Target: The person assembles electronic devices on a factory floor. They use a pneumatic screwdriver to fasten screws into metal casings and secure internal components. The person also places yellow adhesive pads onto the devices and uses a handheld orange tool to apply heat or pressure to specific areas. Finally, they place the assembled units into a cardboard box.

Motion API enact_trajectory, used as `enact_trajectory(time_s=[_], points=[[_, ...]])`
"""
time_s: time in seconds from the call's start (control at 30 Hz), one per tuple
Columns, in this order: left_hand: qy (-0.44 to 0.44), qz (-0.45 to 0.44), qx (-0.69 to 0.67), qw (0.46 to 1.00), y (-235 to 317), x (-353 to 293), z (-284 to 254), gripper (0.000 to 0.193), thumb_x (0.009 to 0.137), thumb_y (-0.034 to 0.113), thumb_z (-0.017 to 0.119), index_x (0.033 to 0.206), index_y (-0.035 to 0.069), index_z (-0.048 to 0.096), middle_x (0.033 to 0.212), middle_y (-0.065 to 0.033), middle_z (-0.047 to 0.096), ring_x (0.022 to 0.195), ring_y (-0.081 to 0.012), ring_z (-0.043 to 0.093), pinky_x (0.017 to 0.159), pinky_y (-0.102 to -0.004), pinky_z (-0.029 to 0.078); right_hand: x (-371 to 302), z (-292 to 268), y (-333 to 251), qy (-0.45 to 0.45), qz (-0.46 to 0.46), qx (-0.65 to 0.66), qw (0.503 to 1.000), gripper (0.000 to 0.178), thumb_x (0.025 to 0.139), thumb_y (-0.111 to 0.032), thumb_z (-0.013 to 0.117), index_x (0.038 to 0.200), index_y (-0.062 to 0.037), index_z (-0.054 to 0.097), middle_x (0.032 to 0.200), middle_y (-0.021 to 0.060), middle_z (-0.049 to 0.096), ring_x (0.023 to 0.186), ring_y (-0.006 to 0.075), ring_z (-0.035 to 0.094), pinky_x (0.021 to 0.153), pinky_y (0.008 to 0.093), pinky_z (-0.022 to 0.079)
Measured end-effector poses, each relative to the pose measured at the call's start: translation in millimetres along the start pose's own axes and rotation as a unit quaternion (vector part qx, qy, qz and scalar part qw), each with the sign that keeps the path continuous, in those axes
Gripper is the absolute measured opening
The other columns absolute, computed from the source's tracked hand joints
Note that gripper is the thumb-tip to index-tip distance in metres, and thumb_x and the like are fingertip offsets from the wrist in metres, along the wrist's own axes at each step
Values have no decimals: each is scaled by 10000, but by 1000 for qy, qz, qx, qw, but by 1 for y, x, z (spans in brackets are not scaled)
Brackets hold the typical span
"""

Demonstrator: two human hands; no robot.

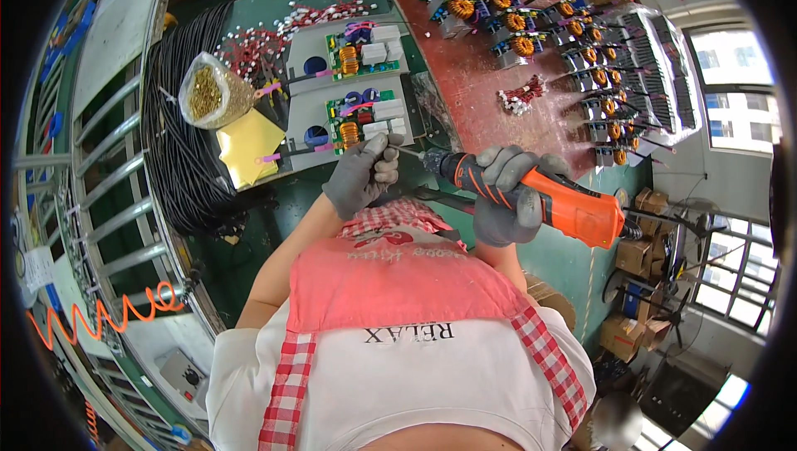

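My right hand (506, 202), in a grey glove, is wrapped round an orange and black electric screwdriver (579, 209). Its thin bit points left, toward my gloved left hand (362, 175). The left fingers are pinched together at the bit's tip; whatever small thing they hold is hidden. Just beyond that hand lies the nearer green circuit board (349, 111), on a grey metal plate (304, 109), with a copper coil, blue capacitors and white blocks. A similar circuit board (349, 41) sits on a second plate behind it. Purple-tipped leads run left from both boards.
A clear bag of small brass-coloured parts (209, 96) stands left, near yellow sheets (247, 149) and coiled black cable (170, 136). Red-and-white wires (257, 46) lie behind. On the red board (490, 90) at right are several coil assemblies (521, 46) and a wire bundle (521, 96).
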State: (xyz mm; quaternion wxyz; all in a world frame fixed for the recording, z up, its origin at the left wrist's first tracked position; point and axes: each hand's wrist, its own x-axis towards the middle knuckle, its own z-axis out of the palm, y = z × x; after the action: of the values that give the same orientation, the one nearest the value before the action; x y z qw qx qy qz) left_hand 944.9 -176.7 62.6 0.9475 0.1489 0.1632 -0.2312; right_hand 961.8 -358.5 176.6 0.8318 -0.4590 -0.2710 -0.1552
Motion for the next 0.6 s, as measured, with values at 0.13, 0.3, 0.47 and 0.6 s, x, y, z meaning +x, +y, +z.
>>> enact_trajectory(time_s=[0.13, 0.3, 0.47, 0.6], points=[[-12, -27, -18, 999, -2, 2, 0, 283, 971, 209, 484, 1110, -36, 509, 750, 16, 477, 568, -39, 331, 492, -178, 313, 8, -13, 3, -10, 15, -7, 1000, 466, 791, -190, 587, 1222, -110, 430, 677, 27, 493, 654, 180, 494, 735, 395, 456], [-13, -88, -79, 993, -21, 19, -22, 267, 982, 233, 461, 1064, -16, 509, 721, 15, 457, 556, -31, 328, 451, -165, 289, 6, -34, 13, 23, 53, 7, 998, 468, 785, -198, 577, 1223, -92, 449, 707, 51, 522, 677, 194, 517, 726, 415, 470], [69, -59, -182, 979, -39, 28, -16, 291, 989, 238, 447, 1105, -24, 498, 734, -7, 504, 555, -38, 345, 450, -156, 303, 12, -59, 25, -5, 89, 12, 996, 451, 785, -179, 560, 1212, -89, 445, 728, 61, 526, 681, 201, 524, 738, 425, 474], [39, -25, -217, 975, -49, 38, -20, 309, 988, 254, 448, 1110, -24, 504, 766, -23, 522, 560, -48, 361, 455, -164, 319, 21, -71, 33, 12, 116, 50, 992, 423, 781, -158, 560, 1180, -86, 438, 737, 68, 528, 664, 203, 522, 751, 429, 473]])
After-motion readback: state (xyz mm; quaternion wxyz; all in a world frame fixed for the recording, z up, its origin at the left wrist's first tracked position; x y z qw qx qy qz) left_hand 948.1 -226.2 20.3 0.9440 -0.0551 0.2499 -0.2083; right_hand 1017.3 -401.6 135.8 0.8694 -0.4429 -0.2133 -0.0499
